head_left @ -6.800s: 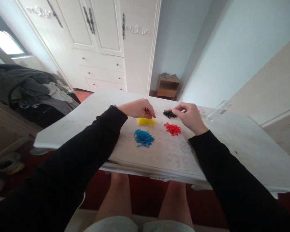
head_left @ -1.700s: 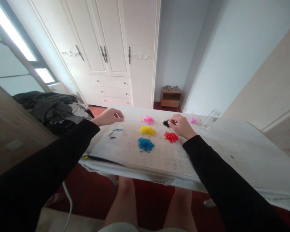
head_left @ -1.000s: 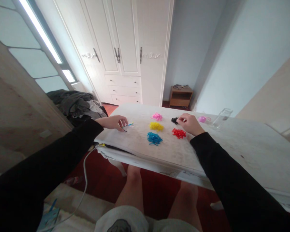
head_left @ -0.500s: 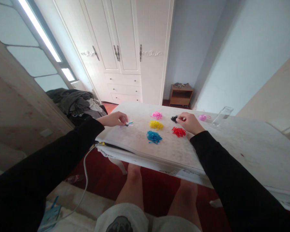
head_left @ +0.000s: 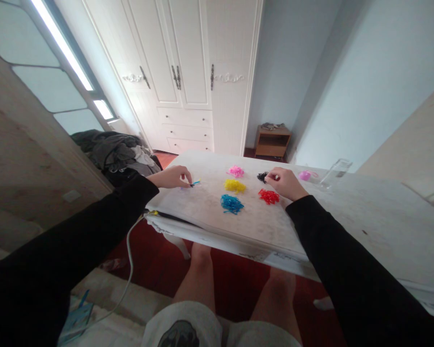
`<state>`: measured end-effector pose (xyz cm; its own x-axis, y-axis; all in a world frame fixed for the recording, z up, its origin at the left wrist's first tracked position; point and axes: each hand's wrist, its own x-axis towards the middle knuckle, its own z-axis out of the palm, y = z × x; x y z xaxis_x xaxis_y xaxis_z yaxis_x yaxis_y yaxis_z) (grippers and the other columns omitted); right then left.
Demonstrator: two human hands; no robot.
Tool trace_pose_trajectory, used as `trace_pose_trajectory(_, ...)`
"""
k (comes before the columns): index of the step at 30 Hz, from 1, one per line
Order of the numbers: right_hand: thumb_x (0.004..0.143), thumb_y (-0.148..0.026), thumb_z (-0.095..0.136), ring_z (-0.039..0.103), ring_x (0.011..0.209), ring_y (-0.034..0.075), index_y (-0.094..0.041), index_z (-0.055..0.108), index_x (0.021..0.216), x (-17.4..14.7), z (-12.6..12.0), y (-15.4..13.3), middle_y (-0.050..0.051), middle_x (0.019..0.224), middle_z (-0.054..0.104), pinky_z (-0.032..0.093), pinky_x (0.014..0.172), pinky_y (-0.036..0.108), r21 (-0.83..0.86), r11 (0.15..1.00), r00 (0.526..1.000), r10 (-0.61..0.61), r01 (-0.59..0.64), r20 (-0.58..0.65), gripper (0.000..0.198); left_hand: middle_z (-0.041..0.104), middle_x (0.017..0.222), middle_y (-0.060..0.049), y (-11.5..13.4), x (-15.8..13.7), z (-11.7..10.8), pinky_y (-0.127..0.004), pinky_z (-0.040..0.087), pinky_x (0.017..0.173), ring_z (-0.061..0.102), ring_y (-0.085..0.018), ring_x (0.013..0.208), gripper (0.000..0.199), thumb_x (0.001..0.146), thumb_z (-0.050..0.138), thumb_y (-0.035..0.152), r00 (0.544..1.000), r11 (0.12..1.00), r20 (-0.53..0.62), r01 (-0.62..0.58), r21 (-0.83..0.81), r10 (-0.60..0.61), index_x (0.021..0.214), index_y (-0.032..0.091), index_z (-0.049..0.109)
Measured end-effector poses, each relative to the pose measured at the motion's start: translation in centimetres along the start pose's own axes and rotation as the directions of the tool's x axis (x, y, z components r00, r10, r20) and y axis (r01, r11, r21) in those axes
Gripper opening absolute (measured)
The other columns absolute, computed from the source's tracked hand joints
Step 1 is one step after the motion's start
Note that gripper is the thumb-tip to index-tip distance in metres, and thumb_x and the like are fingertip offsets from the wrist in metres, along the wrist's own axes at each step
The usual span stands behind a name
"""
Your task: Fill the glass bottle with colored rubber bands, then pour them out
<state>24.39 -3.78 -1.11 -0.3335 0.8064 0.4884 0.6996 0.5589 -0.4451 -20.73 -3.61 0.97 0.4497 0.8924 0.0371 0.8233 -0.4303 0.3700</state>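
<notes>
At the table's left end my left hand (head_left: 179, 177) is closed in a pinch, with a small black rubber band (head_left: 192, 185) at its fingertips. A few blue and yellow bits (head_left: 196, 181) lie right beside them. My right hand (head_left: 282, 182) is closed too, fingertips at the right edge of a pile of black rubber bands (head_left: 262, 177); whatever they grip is hidden. Just below that hand sits a red pile (head_left: 268, 196). Further left are pink (head_left: 236, 171), yellow (head_left: 235, 186) and blue (head_left: 232, 204) piles of similar thin strands.
A clear glass jar (head_left: 335, 173) and a pink round item (head_left: 305, 175) stand right of my right hand on the white table (head_left: 347, 226). Dark clothes (head_left: 112, 152) are heaped beyond the left end. A white cable (head_left: 130, 260) hangs at the front left corner.
The left fingertips have shifted slightly, and the black band at them has moved a little up and right. My right hand stays at the black pile. The view has shifted slightly.
</notes>
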Motion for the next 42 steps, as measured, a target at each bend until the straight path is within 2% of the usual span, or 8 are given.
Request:
trace_pose_trajectory(7, 0.084, -0.029, 0.060, 0.062, 0.075, 0.022, -0.019, 0.066, 0.068, 0.0, -0.1, -0.3, 0.009, 0.081, 0.072, 0.047, 0.073, 0.036, 0.005, 1.000, 1.000, 0.008, -0.008, -0.002, 0.020, 0.071, 0.094, -0.008, 0.0, 0.2, 0.8, -0.029, 0.047, 0.081, 0.063, -0.021, 0.089, 0.021, 0.076, 0.066, 0.035, 0.999, 0.998, 0.010, 0.044, 0.051, -0.045, 0.083, 0.019, 0.077)
trace_pose_trajectory(12, 0.085, -0.030, 0.061, 0.063, 0.076, 0.022, -0.019, 0.067, 0.069, 0.0, -0.1, -0.5, 0.009, 0.081, 0.072, 0.048, 0.074, 0.036, 0.027, 1.000, 1.000, 0.015, -0.014, -0.020, 0.020, 0.073, 0.090, -0.007, 2.0, 0.3, 0.4, -0.030, 0.047, 0.076, 0.065, -0.021, 0.084, 0.023, 0.086, 0.059, 0.037, 0.997, 1.000, -0.074, 0.007, 0.027, -0.005, 0.086, 0.018, 0.072)
trace_pose_trajectory(15, 0.085, -0.033, 0.063, 0.065, 0.076, 0.022, -0.018, 0.071, 0.072, 0.0, 0.1, -0.6, 0.008, 0.081, 0.074, 0.048, 0.074, 0.036, 0.110, 0.993, 0.998, 0.053, -0.052, -0.012, 0.021, 0.074, 0.084, -0.006, 4.7, 0.8, 0.8, -0.030, 0.047, 0.073, 0.066, -0.019, 0.076, 0.022, 0.088, 0.060, 0.036, 0.992, 0.998, -0.117, -0.045, -0.038, 0.040, 0.086, 0.017, 0.071)
trace_pose_trajectory(19, 0.084, -0.047, 0.072, 0.065, 0.073, 0.020, -0.016, 0.076, 0.080, -0.1, 0.2, -1.2, 0.008, 0.079, 0.076, 0.050, 0.070, 0.035, 0.334, 0.935, 0.990, 0.082, -0.117, 0.117, 0.031, 0.077, 0.080, -0.006, 9.4, 2.4, 2.7, -0.028, 0.049, 0.071, 0.068, -0.017, 0.075, 0.018, 0.088, 0.066, 0.031, 0.965, 0.967, -0.206, -0.200, -0.160, 0.165, 0.089, 0.015, 0.076)
trace_pose_trajectory(25, 0.062, -0.053, 0.095, 0.075, 0.086, 0.022, -0.019, 0.079, 0.095, -0.4, 0.3, -2.2, 0.010, 0.096, 0.083, 0.060, 0.080, 0.038, 0.672, 0.687, 0.954, 0.116, -0.277, 0.276, 0.050, 0.080, 0.080, -0.006, 15.9, 5.7, 5.7, -0.024, 0.051, 0.069, 0.071, -0.015, 0.072, 0.009, 0.084, 0.071, 0.013, 0.935, 0.913, -0.257, -0.312, -0.263, 0.245, 0.086, 0.013, 0.079)
trace_pose_trajectory(27, 0.060, -0.053, 0.097, 0.076, 0.083, 0.022, -0.019, 0.079, 0.091, -0.4, 0.2, -2.4, 0.009, 0.091, 0.083, 0.061, 0.080, 0.039, 0.696, 0.657, 0.952, 0.120, -0.290, 0.282, 0.049, 0.079, 0.077, -0.005, 17.2, 6.6, 6.3, -0.024, 0.050, 0.068, 0.071, -0.015, 0.071, 0.009, 0.084, 0.071, 0.011, 0.930, 0.900, -0.268, -0.328, -0.287, 0.253, 0.084, 0.013, 0.079)
trace_pose_trajectory(31, 0.064, -0.055, 0.095, 0.074, 0.074, 0.022, -0.018, 0.080, 0.081, -0.3, -0.1, -2.3, 0.007, 0.076, 0.079, 0.061, 0.076, 0.040, 0.670, 0.699, 0.963, 0.108, -0.251, 0.248, 0.043, 0.073, 0.066, -0.002, 18.2, 7.8, 7.0, -0.023, 0.047, 0.063, 0.066, -0.013, 0.063, 0.007, 0.081, 0.074, 0.009, 0.927, 0.902, -0.294, -0.319, -0.292, 0.233, 0.077, 0.013, 0.077)
trace_pose_trajectory(42, 0.063, -0.046, 0.096, 0.075, 0.083, 0.022, -0.020, 0.081, 0.092, -0.1, 0.3, -1.9, 0.007, 0.092, 0.081, 0.062, 0.078, 0.039, 0.670, 0.721, 0.984, 0.111, -0.177, 0.140, 0.042, 0.073, 0.065, -0.001, 18.9, 8.2, 7.3, -0.022, 0.047, 0.064, 0.065, -0.011, 0.063, 0.010, 0.081, 0.075, 0.004, 0.920, 0.878, -0.314, -0.338, -0.339, 0.232, 0.077, 0.013, 0.078)
